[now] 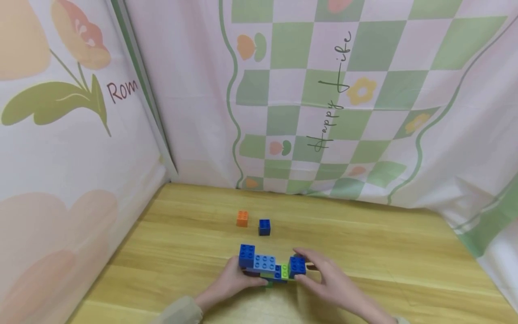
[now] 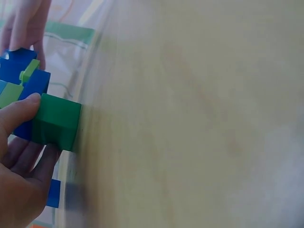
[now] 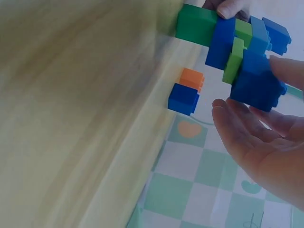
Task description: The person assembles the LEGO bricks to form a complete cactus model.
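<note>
Brick assembly [image 1: 264, 264] sits between the person's two hands over the near part of the table; from my end I cannot tell whether its base touches the wood. A light-blue brick [image 1: 265, 261] runs along its upper middle, studs up, with a dark-blue end brick [image 1: 247, 255] at its left. To the right, lower down, I make out a thin lime piece [image 3: 233, 61], and below that a long dark-blue brick [image 3: 221, 45]. A green brick [image 2: 57, 118] forms the bottom.

The left hand [image 1: 234, 280] is clamped on the assembly, and my left wrist view puts its thumb at the green brick's upper edge and its fingers underneath. The right hand [image 1: 329, 280] pinches the dark-blue right brick [image 1: 297, 265] between thumb and fingers, right up against the lime piece; I cannot tell whether their studs are fully seated.

Beyond the assembly I see two loose bricks, apart from each other: a blue one [image 1: 264, 227] and, slightly farther back and left, an orange one [image 1: 242, 218]. They rest on the wood-grain table [image 1: 182, 234]. Behind it hangs a green-and-white checked curtain [image 1: 291, 45] lettered "Happy Life"; a flower-printed cloth [image 1: 40, 157] closes the left side.
</note>
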Demonstrator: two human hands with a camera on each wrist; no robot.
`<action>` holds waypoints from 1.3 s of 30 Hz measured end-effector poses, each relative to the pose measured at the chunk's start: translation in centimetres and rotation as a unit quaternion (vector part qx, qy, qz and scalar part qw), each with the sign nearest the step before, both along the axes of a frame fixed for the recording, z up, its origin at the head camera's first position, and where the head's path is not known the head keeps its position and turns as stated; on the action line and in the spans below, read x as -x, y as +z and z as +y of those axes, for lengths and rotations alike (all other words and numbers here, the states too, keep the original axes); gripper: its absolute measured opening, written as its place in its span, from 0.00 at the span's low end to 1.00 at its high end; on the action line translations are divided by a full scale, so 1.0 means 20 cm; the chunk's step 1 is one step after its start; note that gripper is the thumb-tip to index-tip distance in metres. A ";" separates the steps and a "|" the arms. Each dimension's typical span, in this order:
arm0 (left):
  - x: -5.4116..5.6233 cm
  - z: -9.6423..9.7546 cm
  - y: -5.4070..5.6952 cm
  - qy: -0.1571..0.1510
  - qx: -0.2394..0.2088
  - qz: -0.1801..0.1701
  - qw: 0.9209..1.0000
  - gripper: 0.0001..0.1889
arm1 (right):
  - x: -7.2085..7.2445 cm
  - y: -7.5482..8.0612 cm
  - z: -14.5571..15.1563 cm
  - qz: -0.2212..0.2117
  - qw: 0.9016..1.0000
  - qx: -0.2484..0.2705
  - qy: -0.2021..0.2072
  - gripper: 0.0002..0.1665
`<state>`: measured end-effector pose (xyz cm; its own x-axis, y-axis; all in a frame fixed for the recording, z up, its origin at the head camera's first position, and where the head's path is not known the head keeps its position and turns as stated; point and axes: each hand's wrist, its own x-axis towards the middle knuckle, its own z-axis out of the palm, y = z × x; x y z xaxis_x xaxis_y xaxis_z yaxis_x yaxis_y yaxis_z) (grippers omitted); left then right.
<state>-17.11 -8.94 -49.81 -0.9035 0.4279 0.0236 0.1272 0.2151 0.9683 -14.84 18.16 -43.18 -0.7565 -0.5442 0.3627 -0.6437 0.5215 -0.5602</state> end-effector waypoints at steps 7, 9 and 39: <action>0.00 -0.01 -0.02 -0.007 -0.005 -0.006 1.000 0.28 | 0.03 0.04 0.01 0.012 1.000 0.016 0.001 0.22; 0.00 -0.01 -0.02 -0.009 -0.007 -0.006 1.000 0.28 | 0.04 0.06 0.01 0.013 1.000 0.019 0.000 0.20; 0.01 -0.02 -0.02 -0.011 -0.003 -0.014 1.000 0.30 | 0.43 0.06 -0.05 -0.090 0.996 -0.018 0.007 0.19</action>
<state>-17.41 -9.31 -50.23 -0.8939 0.4483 0.0002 0.1038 0.2066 0.9729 -23.49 17.19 -41.91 -0.7995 -0.5655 0.2025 -0.5424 0.5348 -0.6479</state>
